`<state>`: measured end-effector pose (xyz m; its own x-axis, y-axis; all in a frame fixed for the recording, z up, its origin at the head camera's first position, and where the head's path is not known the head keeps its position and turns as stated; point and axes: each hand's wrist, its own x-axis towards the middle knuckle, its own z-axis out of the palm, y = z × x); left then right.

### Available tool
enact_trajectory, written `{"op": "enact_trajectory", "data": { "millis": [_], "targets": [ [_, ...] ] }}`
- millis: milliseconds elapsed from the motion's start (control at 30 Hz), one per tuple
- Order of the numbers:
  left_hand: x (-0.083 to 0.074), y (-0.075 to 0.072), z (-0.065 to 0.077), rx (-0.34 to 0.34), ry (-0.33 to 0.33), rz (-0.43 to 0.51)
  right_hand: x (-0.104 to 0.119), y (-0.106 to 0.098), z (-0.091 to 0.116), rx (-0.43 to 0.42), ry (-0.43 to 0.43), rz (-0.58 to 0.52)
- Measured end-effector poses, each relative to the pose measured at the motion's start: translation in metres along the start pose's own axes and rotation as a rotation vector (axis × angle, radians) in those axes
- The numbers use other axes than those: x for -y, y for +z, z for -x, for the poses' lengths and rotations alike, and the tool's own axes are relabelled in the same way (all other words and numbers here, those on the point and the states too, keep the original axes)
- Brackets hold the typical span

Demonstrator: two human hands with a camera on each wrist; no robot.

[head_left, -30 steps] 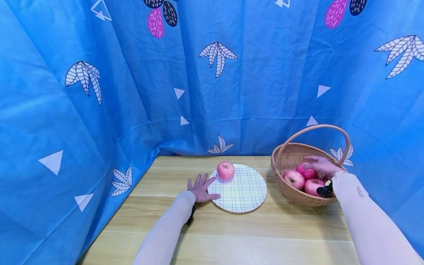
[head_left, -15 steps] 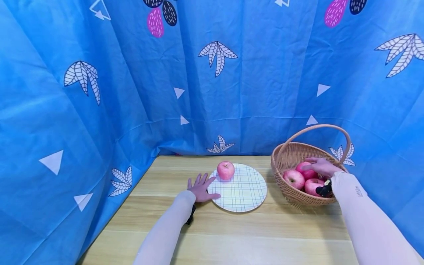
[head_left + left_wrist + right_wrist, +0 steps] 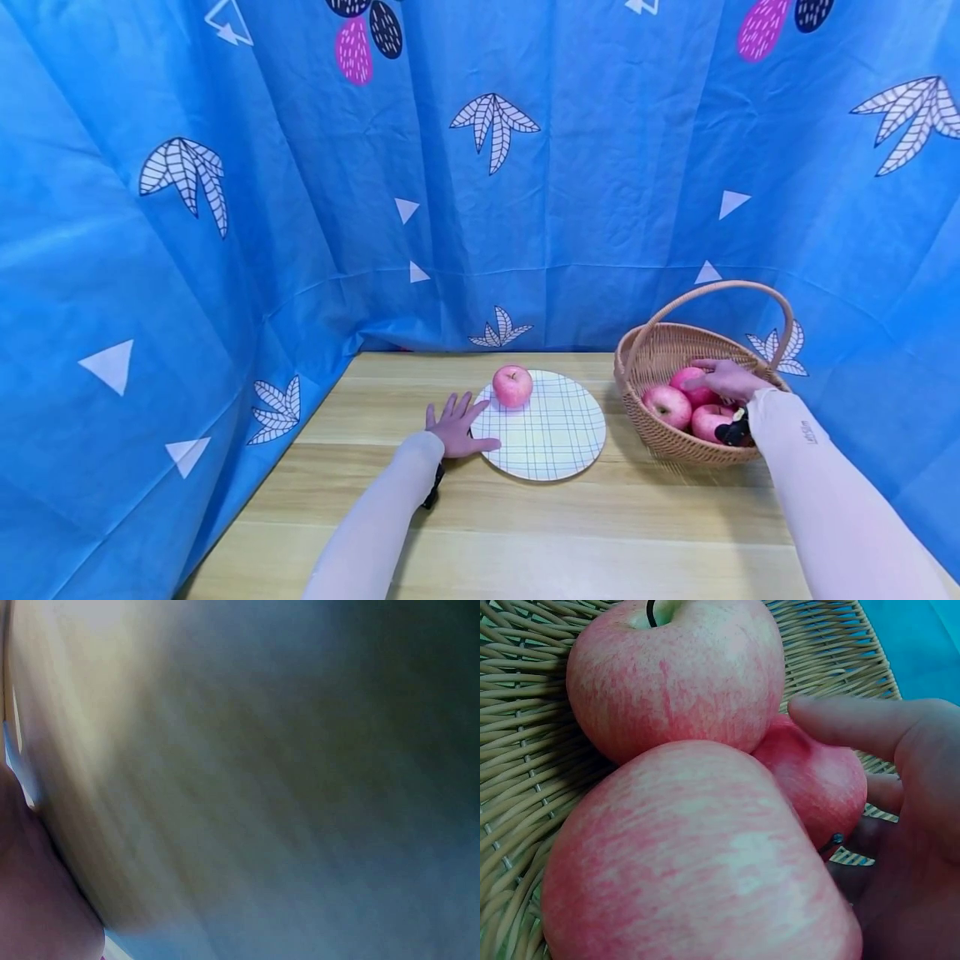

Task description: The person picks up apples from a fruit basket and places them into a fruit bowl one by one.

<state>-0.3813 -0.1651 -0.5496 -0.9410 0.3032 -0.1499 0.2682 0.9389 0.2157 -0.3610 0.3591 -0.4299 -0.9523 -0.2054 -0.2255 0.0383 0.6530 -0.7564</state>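
My left hand (image 3: 454,429), fingers spread, rests at the left rim of a round white plate (image 3: 555,442) with a blue grid. One pink apple (image 3: 512,387) sits near the plate's back left edge. On the right, my right hand (image 3: 731,379) reaches into a wicker basket (image 3: 675,448) and holds the rearmost red apple (image 3: 817,780), thumb on one side and fingers on the other. Two paler apples, one (image 3: 675,671) with its stem up and one (image 3: 697,862) closest to the wrist camera, lie against it. The left wrist view is mostly blur, with part of the hand (image 3: 37,892) at its edge.
The basket's tall arched handle (image 3: 720,286) rises over its opening, beside my right forearm. A blue patterned curtain (image 3: 487,225) hangs behind the wooden table (image 3: 570,542) and along both sides.
My right hand shifts very slightly on the apple in the basket. The left hand, plate and the apple on it stay in place.
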Motion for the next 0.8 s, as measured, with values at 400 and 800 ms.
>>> {"op": "enact_trajectory", "data": {
  "millis": [400,800],
  "targets": [
    [0.0018,0.0012,-0.0034,-0.001,0.004,-0.003,-0.0024,-0.0035,-0.0022,0.004,0.005,0.063],
    [0.0021,0.0034,-0.004,-0.008,-0.001,-0.015,-0.0035,-0.0004,0.0046,0.11,-0.018,-0.107]
  ]
}}
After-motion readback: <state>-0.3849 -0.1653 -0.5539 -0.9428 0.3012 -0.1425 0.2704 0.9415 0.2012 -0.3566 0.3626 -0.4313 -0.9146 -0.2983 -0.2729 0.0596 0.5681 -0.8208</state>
